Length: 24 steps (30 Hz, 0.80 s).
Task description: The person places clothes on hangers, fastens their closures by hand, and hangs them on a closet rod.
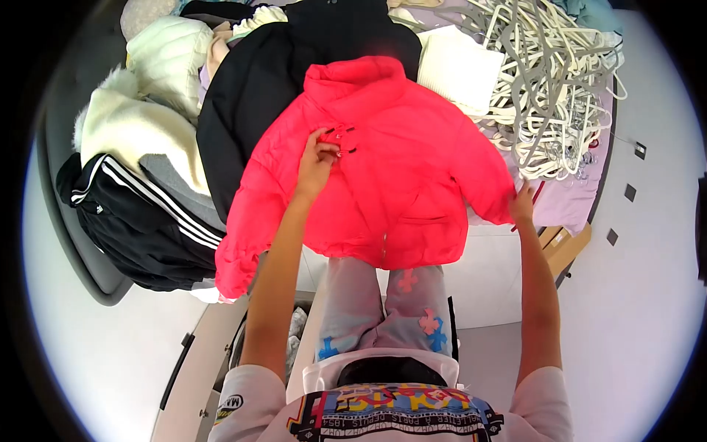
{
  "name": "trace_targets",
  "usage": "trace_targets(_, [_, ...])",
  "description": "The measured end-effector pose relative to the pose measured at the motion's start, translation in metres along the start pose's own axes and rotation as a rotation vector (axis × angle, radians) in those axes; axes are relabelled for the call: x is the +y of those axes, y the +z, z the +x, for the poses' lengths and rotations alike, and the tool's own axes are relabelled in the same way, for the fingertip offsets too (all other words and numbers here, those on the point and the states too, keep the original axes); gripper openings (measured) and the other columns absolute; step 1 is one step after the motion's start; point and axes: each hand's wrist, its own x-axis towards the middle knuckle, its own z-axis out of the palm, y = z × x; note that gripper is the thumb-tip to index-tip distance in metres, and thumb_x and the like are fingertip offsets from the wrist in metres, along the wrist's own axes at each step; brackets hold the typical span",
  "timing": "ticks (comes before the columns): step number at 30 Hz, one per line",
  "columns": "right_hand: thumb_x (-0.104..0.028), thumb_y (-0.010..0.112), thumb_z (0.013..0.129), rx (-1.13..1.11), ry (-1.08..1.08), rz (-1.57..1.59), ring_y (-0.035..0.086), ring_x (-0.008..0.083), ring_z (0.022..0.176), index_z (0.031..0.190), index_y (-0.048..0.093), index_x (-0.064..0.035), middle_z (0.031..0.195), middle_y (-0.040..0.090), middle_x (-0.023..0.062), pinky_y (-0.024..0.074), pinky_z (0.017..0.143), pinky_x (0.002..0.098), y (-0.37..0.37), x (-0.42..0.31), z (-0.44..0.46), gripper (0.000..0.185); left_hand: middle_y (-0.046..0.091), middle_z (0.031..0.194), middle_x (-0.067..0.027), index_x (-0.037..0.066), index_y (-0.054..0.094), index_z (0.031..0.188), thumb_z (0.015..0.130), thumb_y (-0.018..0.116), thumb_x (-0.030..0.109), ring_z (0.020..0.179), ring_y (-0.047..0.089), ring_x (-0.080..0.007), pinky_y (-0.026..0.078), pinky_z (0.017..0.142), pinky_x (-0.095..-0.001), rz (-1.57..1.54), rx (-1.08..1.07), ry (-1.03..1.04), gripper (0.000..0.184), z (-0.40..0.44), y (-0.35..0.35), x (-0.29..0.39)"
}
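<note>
A bright pink-red puffer jacket (412,162) lies spread out with its collar away from me, over a black garment (250,88). Near the logo on the jacket's chest is my left hand (317,158), its fingers bent and close together; whether they pinch any fabric is too small to tell. My right hand (522,202) is at the cuff of the sleeve on the right, its fingers closed on the cuff edge. The jacket's hem hangs toward my legs, and its other sleeve reaches down to the left beside my left forearm.
A large heap of white and grey hangers (549,88) sits at the back right, beside a folded white knit (460,70). On the left are a black jacket with white stripes (140,221), a cream fluffy garment (140,132) and a pale puffer garment (169,62).
</note>
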Motion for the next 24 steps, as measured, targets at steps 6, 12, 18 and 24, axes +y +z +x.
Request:
trace_targets(6, [-0.021, 0.064, 0.088, 0.312, -0.231, 0.171, 0.052, 0.0468, 0.114, 0.137, 0.037, 0.0016, 0.126, 0.047, 0.03, 0.0454, 0.094, 0.0489, -0.045, -0.1, 0.083, 0.06, 0.062, 0.098, -0.01, 0.001, 0.04, 0.137, 0.086, 0.073, 0.011, 0.078, 0.057, -0.0171, 0.048, 0.073, -0.0313, 0.03, 0.44, 0.177, 0.061, 0.022, 0.08, 0.021])
trace_targets(12, [-0.04, 0.071, 0.081, 0.107, 0.108, -0.022, 0.059, 0.0481, 0.111, 0.143, 0.024, -0.0014, 0.124, 0.054, 0.0331, 0.0476, 0.094, 0.0508, -0.045, -0.12, 0.172, 0.087, 0.058, 0.082, -0.0109, 0.006, 0.062, 0.102, 0.083, 0.066, 0.007, 0.078, 0.061, -0.025, 0.049, 0.07, -0.039, 0.486, 0.099, 0.321, 0.019, -0.001, 0.158, 0.066])
trace_targets(18, [-0.046, 0.071, 0.08, -0.055, 0.18, -0.102, 0.06, 0.0457, 0.11, 0.136, 0.032, -0.0041, 0.122, 0.059, 0.0286, 0.0486, 0.092, 0.0506, -0.056, -0.126, 0.171, 0.081, 0.067, 0.095, -0.0134, 0.008, 0.067, 0.1, 0.092, 0.059, 0.023, 0.092, 0.063, -0.0342, 0.052, 0.076, -0.0433, 0.469, -0.604, 0.173, 0.019, -0.027, 0.176, 0.061])
trace_targets(24, [-0.038, 0.072, 0.083, 0.39, -0.151, -0.172, 0.054, 0.0438, 0.105, 0.109, 0.056, 0.0048, 0.113, 0.048, 0.0249, 0.0489, 0.086, 0.0513, -0.077, -0.118, 0.13, 0.053, 0.065, 0.109, -0.0186, 0.004, 0.063, 0.113, 0.094, 0.058, 0.016, 0.102, 0.062, -0.0353, 0.049, 0.089, -0.0411, 0.818, 0.249, 0.509, 0.023, 0.051, 0.073, 0.113])
